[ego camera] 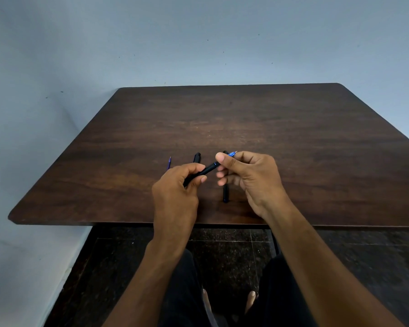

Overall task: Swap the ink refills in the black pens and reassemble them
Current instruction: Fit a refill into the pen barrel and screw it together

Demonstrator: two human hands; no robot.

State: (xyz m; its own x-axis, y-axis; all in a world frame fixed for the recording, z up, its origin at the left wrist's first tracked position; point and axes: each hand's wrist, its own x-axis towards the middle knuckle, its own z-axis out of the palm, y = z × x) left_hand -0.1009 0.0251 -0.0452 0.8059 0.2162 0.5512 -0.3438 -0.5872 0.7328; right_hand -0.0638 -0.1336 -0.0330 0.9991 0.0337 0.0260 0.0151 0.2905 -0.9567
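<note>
Head view:

- Barrel (pixel 200 173): black pen tube, held above the bench (pixel 293 128) near its front edge. Left hand (pixel 175 185) has its fingers (pixel 202 178) wrapped round the rear half. Judged light, stiff and smooth, so it may twist in the grip; best taken mid-length with a full pinch, as here.
- Tip section (pixel 232 154): blue, with a fine metal point showing past the right thumb. Right hand (pixel 248 173) pinches it between thumb and forefinger at the barrel's front end; remaining fingers curled, holding nothing. Whether it is a screw-on piece or the refill's own end cannot be told. Judged small and easily dropped; the point is likely fragile and should not be pressed.
- Second pen (pixel 225 192): black, lying on the bench, partly behind the right hand.
- Cap (pixel 196 158): short black piece on the bench, just beyond the left hand.
- Refill (pixel 169 163): thin purple-blue rod on the bench, left of the cap. Judged very light, bendable; take it mid-shaft.
</note>
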